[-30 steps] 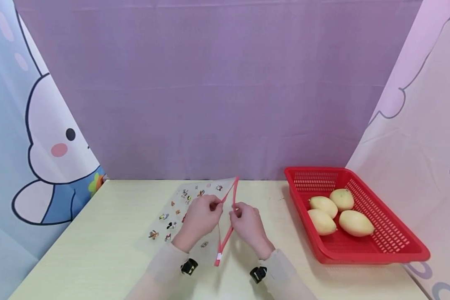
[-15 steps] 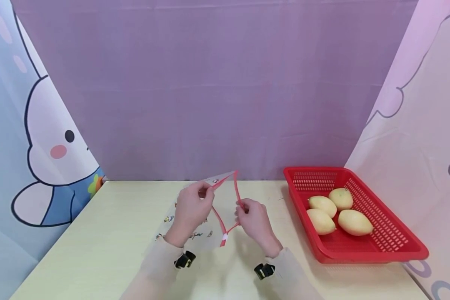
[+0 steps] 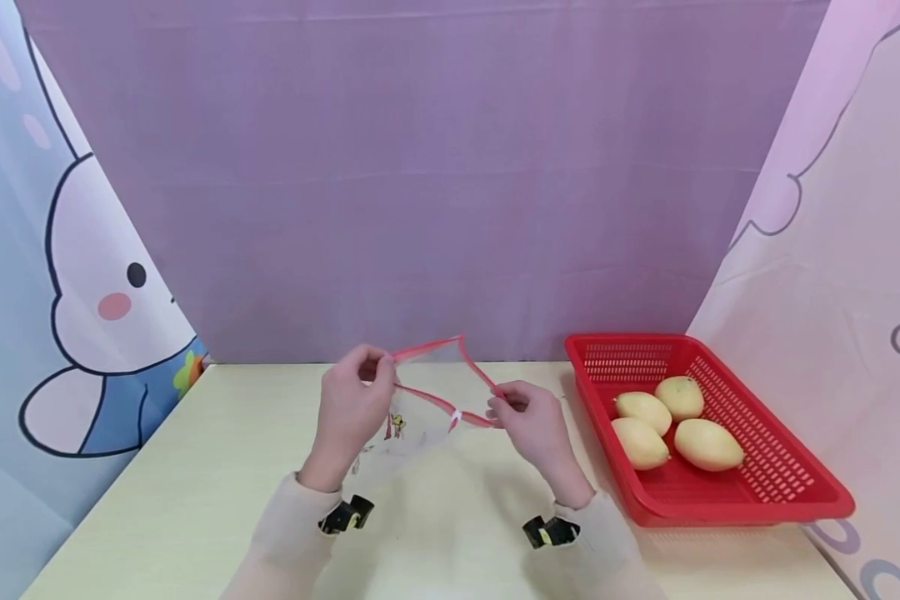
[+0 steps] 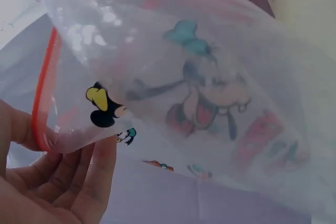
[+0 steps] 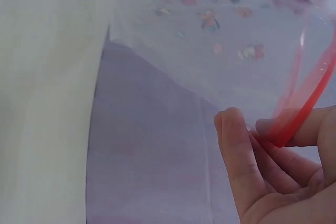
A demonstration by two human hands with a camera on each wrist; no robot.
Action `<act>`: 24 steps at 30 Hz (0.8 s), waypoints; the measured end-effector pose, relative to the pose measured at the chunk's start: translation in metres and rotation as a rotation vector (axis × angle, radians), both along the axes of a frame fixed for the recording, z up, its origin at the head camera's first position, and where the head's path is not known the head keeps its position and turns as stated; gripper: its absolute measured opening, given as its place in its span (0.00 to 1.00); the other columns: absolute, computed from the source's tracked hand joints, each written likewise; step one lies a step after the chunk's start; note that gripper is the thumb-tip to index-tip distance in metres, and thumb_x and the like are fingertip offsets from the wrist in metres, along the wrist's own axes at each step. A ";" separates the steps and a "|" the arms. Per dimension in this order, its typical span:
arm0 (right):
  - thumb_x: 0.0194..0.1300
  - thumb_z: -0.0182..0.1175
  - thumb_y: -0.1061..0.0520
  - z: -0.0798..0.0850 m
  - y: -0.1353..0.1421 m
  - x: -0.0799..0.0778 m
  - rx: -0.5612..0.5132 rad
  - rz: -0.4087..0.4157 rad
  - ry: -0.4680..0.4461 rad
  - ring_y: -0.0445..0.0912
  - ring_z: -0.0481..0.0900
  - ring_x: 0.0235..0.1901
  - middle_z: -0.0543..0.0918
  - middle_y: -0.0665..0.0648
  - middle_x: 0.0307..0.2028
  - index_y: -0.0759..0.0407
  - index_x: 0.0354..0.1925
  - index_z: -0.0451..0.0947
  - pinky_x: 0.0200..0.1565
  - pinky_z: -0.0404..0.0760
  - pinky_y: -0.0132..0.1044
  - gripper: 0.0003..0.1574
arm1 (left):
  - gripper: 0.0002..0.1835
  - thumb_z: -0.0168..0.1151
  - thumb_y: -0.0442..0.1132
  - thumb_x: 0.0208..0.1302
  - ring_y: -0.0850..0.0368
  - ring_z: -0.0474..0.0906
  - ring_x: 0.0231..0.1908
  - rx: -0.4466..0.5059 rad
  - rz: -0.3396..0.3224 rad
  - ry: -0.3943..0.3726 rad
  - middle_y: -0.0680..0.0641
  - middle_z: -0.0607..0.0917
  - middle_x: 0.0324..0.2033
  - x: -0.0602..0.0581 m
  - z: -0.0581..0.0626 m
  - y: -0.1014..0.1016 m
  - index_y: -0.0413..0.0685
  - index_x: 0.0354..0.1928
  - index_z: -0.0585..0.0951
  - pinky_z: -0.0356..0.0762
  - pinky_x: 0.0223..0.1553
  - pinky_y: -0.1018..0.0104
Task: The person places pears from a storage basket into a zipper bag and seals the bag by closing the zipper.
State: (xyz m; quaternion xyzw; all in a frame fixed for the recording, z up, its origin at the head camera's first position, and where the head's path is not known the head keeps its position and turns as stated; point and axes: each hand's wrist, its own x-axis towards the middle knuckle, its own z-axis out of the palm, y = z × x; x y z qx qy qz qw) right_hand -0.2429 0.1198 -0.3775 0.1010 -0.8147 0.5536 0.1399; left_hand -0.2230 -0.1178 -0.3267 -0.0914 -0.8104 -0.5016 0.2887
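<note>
Between the two hands hangs a clear zip bag (image 3: 412, 425) with a red zip edge and printed cartoon figures. Its mouth is spread wide into a four-sided opening, and a white slider (image 3: 457, 416) sits on the near corner. On one side of the mouth, the left hand (image 3: 354, 408) pinches the red edge between thumb and fingers. Opposite it, the right hand (image 3: 536, 425) pinches the other red edge. In the left wrist view the bag's printed film (image 4: 210, 98) fills much of the picture. The right wrist view shows the thumb and fingers (image 5: 239, 156) at the red strip.
A red plastic basket (image 3: 720, 510) with perforated sides stands on the right of the pale table (image 3: 157, 500). Several yellow, oval fruits (image 3: 708, 444) lie in it. A purple cloth (image 3: 435, 183) hangs behind the table, with printed curtains at both sides.
The hands have moved apart and up, the left hand leftward and the right hand rightward. The bag's mouth has widened from a narrow slit, and the bag has lifted and turned.
</note>
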 end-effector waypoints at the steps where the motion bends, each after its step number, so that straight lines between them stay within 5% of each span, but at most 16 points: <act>1: 0.66 0.67 0.65 0.001 0.003 0.000 -0.012 0.002 -0.009 0.54 0.89 0.36 0.88 0.61 0.36 0.66 0.46 0.85 0.41 0.88 0.41 0.10 | 0.07 0.58 0.34 0.71 0.55 0.81 0.30 0.001 0.004 -0.001 0.49 0.85 0.25 0.000 0.000 -0.001 0.42 0.36 0.84 0.78 0.33 0.63; 14: 0.69 0.66 0.61 0.020 0.036 0.002 -0.107 -0.033 -0.099 0.49 0.88 0.37 0.86 0.64 0.43 0.67 0.50 0.85 0.41 0.87 0.35 0.14 | 0.07 0.58 0.34 0.72 0.55 0.80 0.31 -0.047 0.012 -0.014 0.48 0.84 0.27 0.007 0.002 -0.012 0.41 0.37 0.83 0.79 0.32 0.65; 24: 0.69 0.66 0.60 0.023 0.040 0.004 -0.108 -0.076 -0.070 0.49 0.88 0.37 0.87 0.64 0.41 0.67 0.49 0.85 0.41 0.85 0.29 0.13 | 0.04 0.65 0.37 0.70 0.57 0.81 0.34 -0.112 -0.151 -0.066 0.50 0.84 0.31 0.006 -0.002 -0.010 0.43 0.39 0.83 0.82 0.39 0.62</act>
